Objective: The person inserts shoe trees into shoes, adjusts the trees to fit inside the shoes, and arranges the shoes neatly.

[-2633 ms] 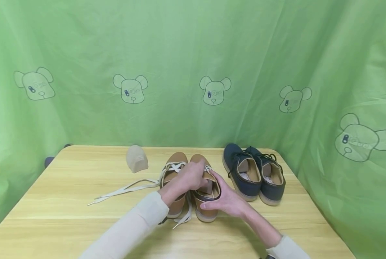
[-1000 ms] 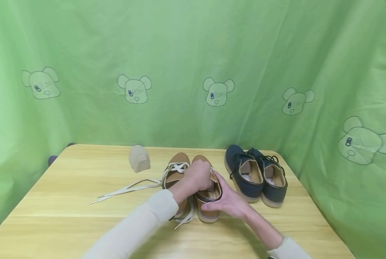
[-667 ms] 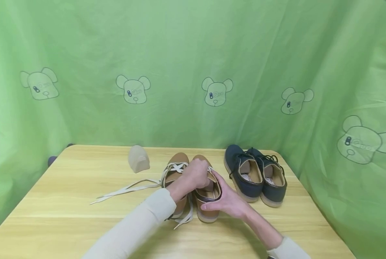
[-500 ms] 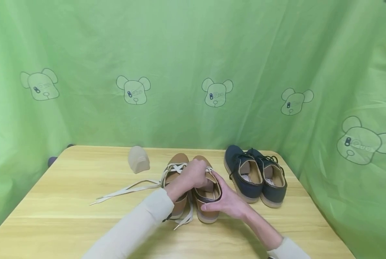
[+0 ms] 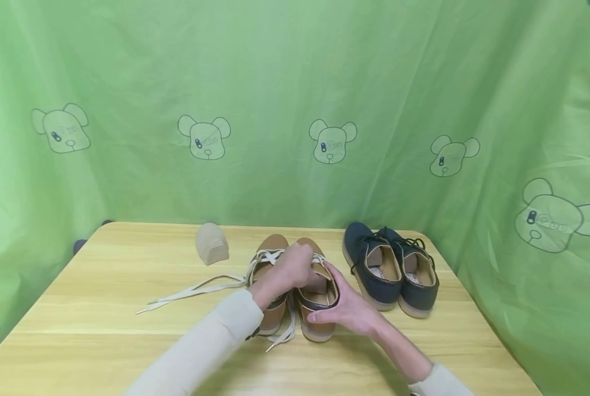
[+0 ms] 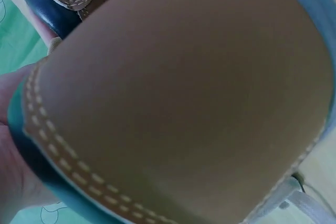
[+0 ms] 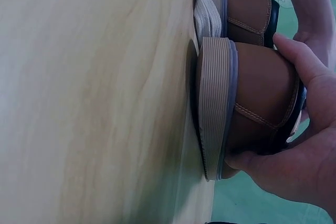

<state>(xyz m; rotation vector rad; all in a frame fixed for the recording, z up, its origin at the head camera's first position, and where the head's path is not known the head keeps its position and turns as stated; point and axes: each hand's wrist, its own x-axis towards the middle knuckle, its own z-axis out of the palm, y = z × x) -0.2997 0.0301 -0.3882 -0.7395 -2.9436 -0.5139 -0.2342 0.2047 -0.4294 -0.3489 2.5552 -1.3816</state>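
Two brown shoes with white laces stand side by side in the head view. On the right-hand brown shoe (image 5: 320, 327), my right hand (image 5: 351, 308) grips the outer side, its thumb at the heel and its fingers reaching forward along the collar. My left hand (image 5: 297, 267) is curled over the throat of that same shoe. Its fingertips are hidden down in the opening, beside a grey-brown flap. The left-hand brown shoe (image 5: 273, 316) stands beneath my left wrist, its loosened lace (image 5: 196, 290) trailing left. Close brown leather with stitching (image 6: 178, 93) fills the left wrist view.
A beige toe-shaped shoe insert (image 5: 212, 243) lies at the back left of the wooden table (image 5: 92, 286). At the right stands a pair of navy shoes (image 5: 391, 275) with dark laces. A green curtain (image 5: 265, 187) hangs behind and along both sides.
My left hand has rocked slightly right and back left over the shoe's throat. My right hand keeps its hold, and both brown shoes stay in place.
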